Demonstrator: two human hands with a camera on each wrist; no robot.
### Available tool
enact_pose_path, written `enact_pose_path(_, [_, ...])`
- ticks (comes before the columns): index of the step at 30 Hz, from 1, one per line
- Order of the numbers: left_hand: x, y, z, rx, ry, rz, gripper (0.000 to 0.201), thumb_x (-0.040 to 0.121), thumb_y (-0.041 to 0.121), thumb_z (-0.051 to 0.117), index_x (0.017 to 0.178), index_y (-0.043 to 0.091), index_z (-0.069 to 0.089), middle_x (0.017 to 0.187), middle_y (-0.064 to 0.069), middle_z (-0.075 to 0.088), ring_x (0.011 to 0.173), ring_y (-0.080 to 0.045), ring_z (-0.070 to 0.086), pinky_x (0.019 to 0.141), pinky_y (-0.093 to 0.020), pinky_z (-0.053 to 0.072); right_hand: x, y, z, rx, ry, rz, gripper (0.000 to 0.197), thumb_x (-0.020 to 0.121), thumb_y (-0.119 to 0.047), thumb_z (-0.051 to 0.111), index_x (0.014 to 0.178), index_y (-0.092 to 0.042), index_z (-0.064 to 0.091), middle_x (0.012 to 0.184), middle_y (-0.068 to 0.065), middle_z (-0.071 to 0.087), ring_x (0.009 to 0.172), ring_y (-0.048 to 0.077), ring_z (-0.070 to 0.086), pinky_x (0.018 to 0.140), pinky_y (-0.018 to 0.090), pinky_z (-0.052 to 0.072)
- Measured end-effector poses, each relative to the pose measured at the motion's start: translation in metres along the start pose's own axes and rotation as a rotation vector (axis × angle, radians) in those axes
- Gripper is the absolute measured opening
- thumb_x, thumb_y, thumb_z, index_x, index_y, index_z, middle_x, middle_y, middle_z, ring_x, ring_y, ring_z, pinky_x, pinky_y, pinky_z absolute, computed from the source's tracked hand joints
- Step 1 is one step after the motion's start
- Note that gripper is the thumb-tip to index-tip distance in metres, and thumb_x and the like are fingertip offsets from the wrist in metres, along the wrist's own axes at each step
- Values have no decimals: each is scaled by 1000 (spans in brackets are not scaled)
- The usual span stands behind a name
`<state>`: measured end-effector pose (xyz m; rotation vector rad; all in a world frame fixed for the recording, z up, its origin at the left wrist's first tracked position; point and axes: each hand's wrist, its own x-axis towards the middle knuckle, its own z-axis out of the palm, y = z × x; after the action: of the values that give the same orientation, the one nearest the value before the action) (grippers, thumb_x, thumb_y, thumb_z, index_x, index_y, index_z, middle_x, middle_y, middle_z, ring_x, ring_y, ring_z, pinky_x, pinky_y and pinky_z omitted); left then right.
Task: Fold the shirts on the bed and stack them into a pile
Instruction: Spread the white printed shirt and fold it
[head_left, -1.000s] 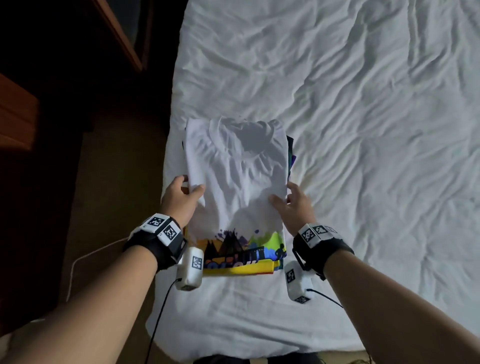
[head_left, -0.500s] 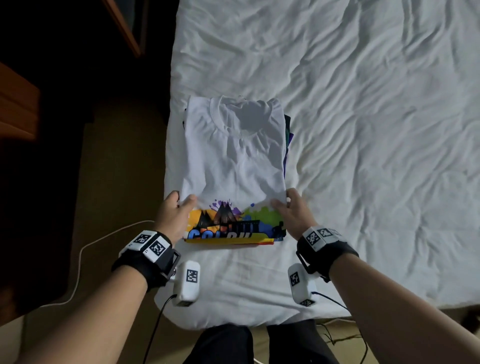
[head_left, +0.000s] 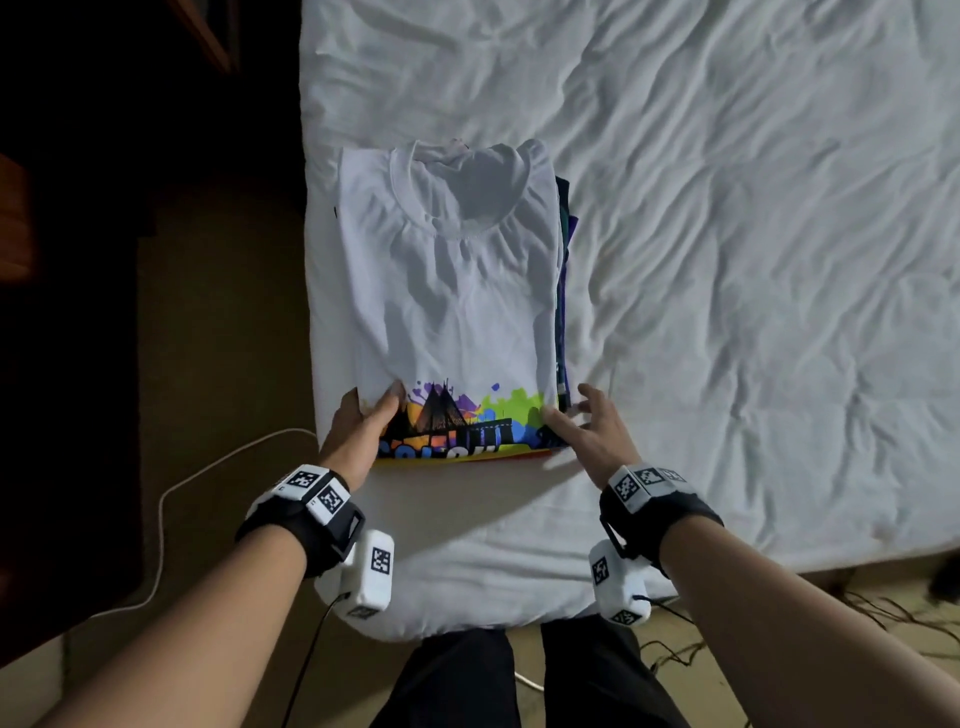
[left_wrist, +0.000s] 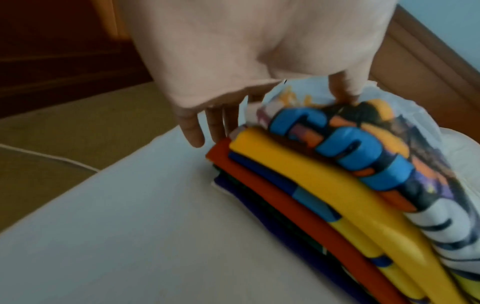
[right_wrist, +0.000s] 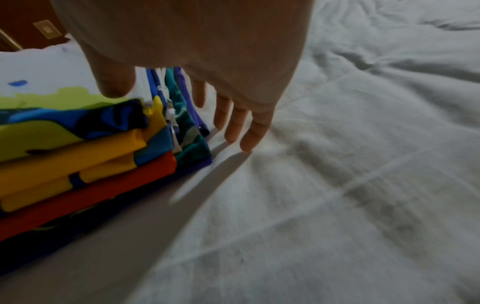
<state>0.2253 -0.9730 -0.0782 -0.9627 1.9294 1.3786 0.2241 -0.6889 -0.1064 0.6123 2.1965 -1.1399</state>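
White shirt (head_left: 457, 291) is now laid flat on the pile (left_wrist: 324, 197): a second ago its lower half was bunched up, now the printed band sits at the 6 o'clock edge, square with the layers below. Left hand (head_left: 358, 431) slid from mid-shirt down to the 7 o'clock corner, thumb on the print. Right hand (head_left: 592, 431) dropped to the 5 o'clock corner and let go, fingers (right_wrist: 233, 123) spread beside the pile.
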Motion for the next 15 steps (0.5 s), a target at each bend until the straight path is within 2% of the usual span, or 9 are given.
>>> enact_pose_path(1, [2, -1, 3, -2, 8, -7, 103, 81, 80, 47, 156, 14, 22, 160, -12, 29, 145, -31, 33, 115, -42, 27, 3, 0, 2, 8, -6, 15, 115, 54, -84, 56, 147, -21, 35, 134, 3, 47, 116, 21, 55, 105, 45, 43])
enact_pose_path(3, [3, 0, 8, -51, -4, -28, 124, 60, 97, 37, 158, 23, 23, 164, -8, 21, 148, -27, 24, 118, -45, 20, 8, -4, 5, 46, -26, 47, 120, 48, -87, 60, 145, -18, 38, 128, 2, 51, 116, 20, 56, 106, 43, 43])
enact_pose_path(5, [1, 1, 13, -135, -48, -11, 132, 37, 109, 32, 147, 37, 40, 158, 2, 31, 143, -18, 30, 118, -45, 19, 15, -6, 9, 96, -64, 91, 117, 47, -86, 67, 138, -18, 43, 123, 2, 57, 111, 20, 60, 103, 43, 46])
enact_pose_path(6, [-1, 4, 16, -169, -61, -10, 120, 40, 107, 35, 138, 39, 48, 149, 3, 40, 136, -15, 35, 115, -43, 21, 18, -4, 11, 96, -73, 114, 114, 46, -86, 70, 135, -18, 45, 122, 1, 58, 110, 20, 61, 101, 43, 48])
enact_pose_path(9, [5, 7, 15, -199, -52, -32, 78, 73, 85, 55, 119, 22, 64, 121, 1, 59, 114, -15, 48, 105, -32, 29, 27, -1, 12, 126, -99, 146, 100, 42, -82, 80, 117, -20, 61, 110, 1, 71, 98, 21, 69, 93, 43, 54])
enact_pose_path(10, [8, 8, 14, -192, -48, -49, 74, 67, 87, 59, 102, 23, 67, 111, 2, 64, 109, -18, 55, 107, -33, 32, 26, -3, 12, 146, -134, 125, 88, 46, -77, 82, 109, -19, 66, 100, 1, 75, 91, 21, 72, 89, 41, 55])
enact_pose_path(12, [16, 6, 11, -194, -50, -66, 95, 35, 100, 61, 92, 25, 73, 101, 0, 75, 104, -24, 65, 109, -42, 39, 23, -8, 13, 203, -190, 84, 73, 53, -64, 86, 105, -15, 70, 91, 2, 77, 85, 20, 73, 85, 37, 56])
enact_pose_path(13, [19, 2, 11, -209, -38, -80, 103, 28, 101, 61, 96, 24, 75, 100, -2, 77, 105, -26, 67, 110, -45, 40, 22, -8, 14, 254, -189, 87, 75, 52, -60, 89, 108, -14, 69, 93, 3, 77, 87, 21, 74, 88, 39, 56])
enact_pose_path(15, [20, -6, 13, -248, -52, -84, 104, 37, 98, 64, 109, 24, 75, 103, -4, 77, 107, -28, 68, 110, -50, 40, 21, -7, 16, 363, -178, 88, 85, 45, -55, 94, 111, -11, 66, 97, 9, 76, 91, 28, 73, 91, 47, 56])
